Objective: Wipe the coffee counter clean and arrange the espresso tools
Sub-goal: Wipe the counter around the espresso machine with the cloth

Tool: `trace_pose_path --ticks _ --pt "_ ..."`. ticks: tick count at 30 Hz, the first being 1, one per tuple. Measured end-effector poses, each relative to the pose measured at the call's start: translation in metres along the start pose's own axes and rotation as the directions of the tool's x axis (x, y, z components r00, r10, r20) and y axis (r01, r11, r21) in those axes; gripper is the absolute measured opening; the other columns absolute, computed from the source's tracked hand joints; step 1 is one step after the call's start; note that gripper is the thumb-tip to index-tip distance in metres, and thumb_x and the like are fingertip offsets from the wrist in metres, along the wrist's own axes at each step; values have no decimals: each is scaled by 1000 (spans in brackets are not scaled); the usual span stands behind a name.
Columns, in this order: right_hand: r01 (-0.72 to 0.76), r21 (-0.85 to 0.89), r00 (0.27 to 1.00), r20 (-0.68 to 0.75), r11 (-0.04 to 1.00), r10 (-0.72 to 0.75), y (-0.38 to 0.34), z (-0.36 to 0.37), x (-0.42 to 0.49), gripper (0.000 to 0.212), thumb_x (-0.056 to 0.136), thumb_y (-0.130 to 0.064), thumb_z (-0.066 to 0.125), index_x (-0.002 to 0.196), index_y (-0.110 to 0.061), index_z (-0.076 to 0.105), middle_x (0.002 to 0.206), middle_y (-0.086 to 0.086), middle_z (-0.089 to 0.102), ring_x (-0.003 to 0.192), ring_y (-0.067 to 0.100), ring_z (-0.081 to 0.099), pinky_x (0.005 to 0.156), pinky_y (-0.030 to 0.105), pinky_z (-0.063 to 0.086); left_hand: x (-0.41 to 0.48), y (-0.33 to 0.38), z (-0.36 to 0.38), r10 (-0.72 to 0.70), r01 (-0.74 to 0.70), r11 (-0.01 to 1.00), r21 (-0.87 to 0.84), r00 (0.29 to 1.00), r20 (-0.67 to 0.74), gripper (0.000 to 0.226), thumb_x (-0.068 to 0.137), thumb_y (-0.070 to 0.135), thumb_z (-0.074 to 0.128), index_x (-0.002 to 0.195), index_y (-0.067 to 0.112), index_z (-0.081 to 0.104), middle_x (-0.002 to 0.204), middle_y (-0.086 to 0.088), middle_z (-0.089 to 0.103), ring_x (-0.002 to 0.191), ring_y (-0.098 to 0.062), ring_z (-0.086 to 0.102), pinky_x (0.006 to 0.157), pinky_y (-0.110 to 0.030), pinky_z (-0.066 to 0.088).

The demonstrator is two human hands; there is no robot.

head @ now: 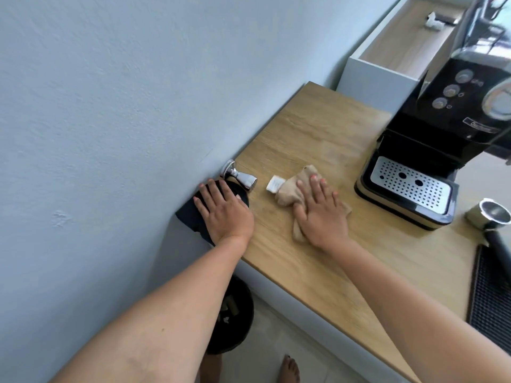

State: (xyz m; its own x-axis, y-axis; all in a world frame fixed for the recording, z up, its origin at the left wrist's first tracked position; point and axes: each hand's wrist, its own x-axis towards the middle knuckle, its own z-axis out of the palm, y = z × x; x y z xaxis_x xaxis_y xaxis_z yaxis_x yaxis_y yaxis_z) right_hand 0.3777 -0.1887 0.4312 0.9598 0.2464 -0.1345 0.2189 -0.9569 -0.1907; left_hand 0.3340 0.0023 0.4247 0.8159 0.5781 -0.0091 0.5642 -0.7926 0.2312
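Our left hand [224, 214] lies flat on a black pad [190, 215] at the counter's [318, 139] near-left corner, hard against the pale wall [110, 92]. Its grip is wide, fingers straight and holding nothing. Our right hand [320, 217] presses the beige cloth [287, 193] onto the wood near the middle of the counter. Its grip is also spread flat rather than closed round the fabric. The cloth is crumpled, and its white label [273, 184] sticks out toward the upper left.

Between the two hands, just beyond the pad, a chrome tamper [240, 176] lies on its side. Its long axis runs from the wall toward the cloth, disc end at the wall and thicker end just beside the label.

To the right of the cloth stands the black espresso machine [442, 128], its perforated drip tray [409, 185] facing us. Further right rests a portafilter [492, 214], basket opening upward, its dark handle running toward the near right. A black ribbed mat [492, 299] lies at the right edge of the view. Behind the counter stands a white unit [378, 81] with a wooden top. Below the counter edge, on the floor, we see a dark round bin [237, 316] and a bare foot [289, 369].
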Motion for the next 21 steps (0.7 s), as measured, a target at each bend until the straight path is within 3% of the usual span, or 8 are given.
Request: trace_pose_path --ticks 3,7,11,17,19,21 --pt "-138 42 990 -33 990 139 3 -9 57 61 99 -50 19 157 -34 8 166 2 -4 152 22 -8 122 44 -6 0 0 2 -2 3 1000 9 1000 -2 62 101 31 32 158 10 21 166 -13 14 154 -32 3 123 -52 1" --pt "-204 35 979 9 978 203 -12 -11 89 64 97 -49 17 157 -32 5 166 4 -7 151 25 -13 121 46 -9 1 0 4 -6 6 1000 15 1000 3 61 101 31 33 157 9 23 166 -14 15 154 -33 3 123 -53 2" --pt "-73 21 997 -2 997 73 -32 1 44 63 97 -51 13 157 -34 1 165 3 -11 151 25 -15 122 47 -6 2 -1 5 -15 15 1000 1 1000 14 60 101 31 34 156 9 25 165 -14 17 153 -33 5 123 -53 3" --pt "173 -4 983 58 985 -172 -44 20 -95 62 95 -54 18 155 -41 8 164 -7 -9 151 17 -16 121 42 -10 1 -6 -7 15 -11 997 -82 999 51 61 102 32 36 158 11 22 166 -11 14 154 -30 3 123 -50 2" --pt "188 19 978 91 982 -189 -19 17 -129 62 92 -57 15 153 -47 9 162 -14 -12 150 12 -18 121 40 -10 2 -10 -11 40 -32 996 -88 995 93 62 103 32 35 159 10 19 167 -12 9 154 -30 1 124 -49 0" --pt "101 12 991 81 995 -102 13 9 -146 63 89 -61 12 151 -52 6 161 -17 -13 150 10 -17 122 38 -9 2 -15 -15 89 -81 994 -69 987 130 63 103 32 35 159 8 17 167 -15 6 154 -31 -1 124 -48 0"
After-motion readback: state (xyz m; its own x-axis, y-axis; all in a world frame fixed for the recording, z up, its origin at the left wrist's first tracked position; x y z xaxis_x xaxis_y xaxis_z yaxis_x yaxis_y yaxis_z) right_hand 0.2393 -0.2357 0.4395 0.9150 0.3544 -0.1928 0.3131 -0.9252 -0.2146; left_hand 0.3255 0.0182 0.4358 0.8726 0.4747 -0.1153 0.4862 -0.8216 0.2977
